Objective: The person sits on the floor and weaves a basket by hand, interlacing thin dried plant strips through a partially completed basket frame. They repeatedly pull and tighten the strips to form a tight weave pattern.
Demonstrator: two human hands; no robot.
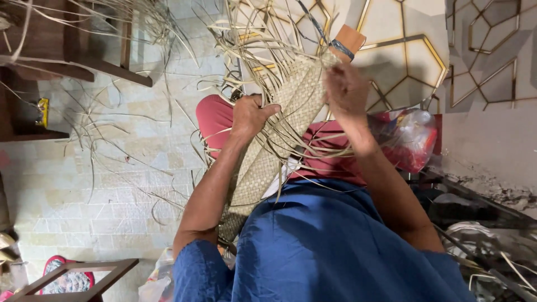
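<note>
A pale woven straw mat (279,128) stands up over my lap, with many loose strips fanning out from its top edge. My left hand (250,116) grips the mat's left side, fingers curled over the weave. My right hand (345,89) is blurred at the mat's upper right corner, closed on the loose strips there. Red trousers (215,117) and a blue shirt (335,240) fill the lower middle of the view.
Loose straw strips (112,117) lie scattered over the pale tiled floor at left. Dark wooden furniture (50,45) stands at the upper left. A red and clear plastic bag (411,140) sits by my right side. A wooden frame (78,277) and a slipper lie at the bottom left.
</note>
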